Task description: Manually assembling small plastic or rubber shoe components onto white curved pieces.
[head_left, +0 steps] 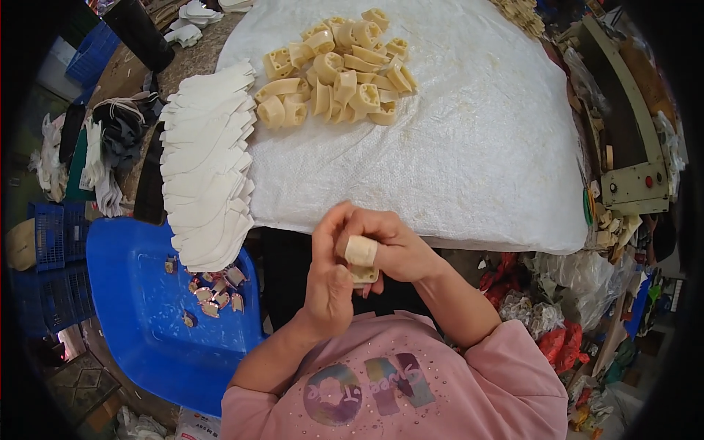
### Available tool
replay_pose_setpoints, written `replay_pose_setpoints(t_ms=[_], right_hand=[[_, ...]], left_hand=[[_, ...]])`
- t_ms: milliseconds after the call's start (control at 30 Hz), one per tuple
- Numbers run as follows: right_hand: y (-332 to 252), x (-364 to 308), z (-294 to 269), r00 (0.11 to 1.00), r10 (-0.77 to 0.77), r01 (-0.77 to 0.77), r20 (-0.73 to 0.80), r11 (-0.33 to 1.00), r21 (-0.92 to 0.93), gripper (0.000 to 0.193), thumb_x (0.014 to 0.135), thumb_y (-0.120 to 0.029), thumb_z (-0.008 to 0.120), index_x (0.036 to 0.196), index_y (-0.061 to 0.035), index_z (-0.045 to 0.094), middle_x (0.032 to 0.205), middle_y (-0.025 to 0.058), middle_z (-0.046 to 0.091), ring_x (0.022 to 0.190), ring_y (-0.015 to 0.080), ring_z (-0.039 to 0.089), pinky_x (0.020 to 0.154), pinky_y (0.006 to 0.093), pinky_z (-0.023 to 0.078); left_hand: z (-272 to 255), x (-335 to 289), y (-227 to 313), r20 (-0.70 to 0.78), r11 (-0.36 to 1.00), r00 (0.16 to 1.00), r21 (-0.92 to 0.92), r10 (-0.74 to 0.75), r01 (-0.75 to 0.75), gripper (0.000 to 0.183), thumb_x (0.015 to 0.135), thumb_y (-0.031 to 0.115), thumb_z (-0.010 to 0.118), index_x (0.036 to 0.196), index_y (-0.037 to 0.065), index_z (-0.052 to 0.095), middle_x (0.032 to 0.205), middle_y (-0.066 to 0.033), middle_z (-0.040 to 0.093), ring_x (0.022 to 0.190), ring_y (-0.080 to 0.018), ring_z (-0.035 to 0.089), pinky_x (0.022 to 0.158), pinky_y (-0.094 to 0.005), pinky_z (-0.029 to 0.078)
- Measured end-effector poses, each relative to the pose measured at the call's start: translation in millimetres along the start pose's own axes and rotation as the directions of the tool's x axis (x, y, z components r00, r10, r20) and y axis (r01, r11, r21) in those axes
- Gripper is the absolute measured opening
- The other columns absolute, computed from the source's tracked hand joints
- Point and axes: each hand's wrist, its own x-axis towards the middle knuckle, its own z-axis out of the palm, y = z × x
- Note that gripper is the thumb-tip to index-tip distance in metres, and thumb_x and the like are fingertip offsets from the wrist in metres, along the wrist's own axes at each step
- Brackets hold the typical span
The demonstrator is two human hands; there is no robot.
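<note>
1. Pinching a beige piece (361,251) between them, the left hand (327,282) and the right hand (402,249) meet just off the worktop's (469,198) near edge, left of that edge's middle. The left thumb presses its lower left side; the right hand curls around its right side. Some fingertips are hidden.
2. Lying between the two hands, the piece touches both, so neither is nearer. Its long axis seems to run from the near edge toward the chest, curved part outward and holed part inward; fingers cover the rest.
3. Straight across from the hands, a pile of similar beige pieces (345,86) sits toward the worktop's far left corner, roughly in line with the left hand.
4. Overlapping white flat pieces (205,158) line the left edge; a blue basin (139,315) stands below it.
</note>
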Motion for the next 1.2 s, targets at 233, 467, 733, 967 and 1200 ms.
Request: replay_pose_setpoints(t_ms=[233,467,733,967,1200], right_hand=[[27.4,-3.9,16.6,0.919,-0.373,0.308,-0.128,0.880,-0.361,0.009,0.091,-0.011,0.049,0.094,-0.0026,0.053,0.099,0.0077,0.049,0.084,0.0164,0.053,0.070,0.0274,0.047],[30.9,-10.1,25.9,0.928,-0.327,0.273,-0.180,0.924,-0.268,0.035,0.096,-0.021,0.038,0.128,-0.0063,0.043,0.114,0.0134,0.045,0.102,0.0245,0.045,0.091,0.0328,0.035],[35.1,-4.8,25.2,0.816,-0.555,0.374,-0.162,0.720,-0.585,0.031,0.094,-0.015,0.038,0.121,-0.0034,0.047,0.108,0.0127,0.049,0.096,0.0251,0.049,0.087,0.0326,0.038],[13.4,-9.8,15.9,0.960,-0.114,0.046,-0.257,0.966,-0.255,0.039,0.098,-0.027,0.039,0.130,-0.0047,0.043,0.102,0.0103,0.049,0.084,0.0182,0.051,0.074,0.0303,0.044],[-15.4,-4.3,9.6,0.897,-0.405,0.007,-0.175,0.411,-0.912,0.028,0.084,-0.024,0.063,0.100,-0.0017,0.057,0.079,0.0108,0.053,0.064,0.0258,0.053,0.061,0.0349,0.046]], left_hand=[[1.0,-1.2,2.0,-0.080,0.943,0.989,0.320,0.125,-0.094,0.053,0.098,0.039,0.029,0.126,-0.006,0.032,0.102,-0.0117,0.049,0.080,-0.0110,0.050,0.069,-0.0228,0.041],[1.2,10.2,5.8,-0.272,0.958,0.955,0.284,0.116,-0.036,0.034,0.095,0.020,0.033,0.116,-0.004,0.043,0.113,-0.0103,0.046,0.093,-0.0118,0.046,0.082,-0.0252,0.038],[0.5,5.0,-1.8,-0.173,0.977,0.982,0.210,0.081,-0.043,0.037,0.095,0.020,0.037,0.125,-0.001,0.037,0.109,-0.0075,0.046,0.094,-0.0119,0.045,0.084,-0.0270,0.038],[-13.7,7.5,-2.8,-0.051,0.890,0.985,-0.439,-0.162,0.124,0.071,0.092,0.060,0.025,0.145,0.014,0.012,0.107,-0.0103,0.053,0.088,-0.0160,0.053,0.068,-0.0321,0.044],[-30.5,10.1,-1.7,0.269,0.525,0.936,0.776,0.226,-0.350,0.099,0.084,0.061,0.048,0.139,-0.010,0.005,0.103,-0.0213,0.055,0.087,-0.0299,0.059,0.080,-0.0347,0.047]])
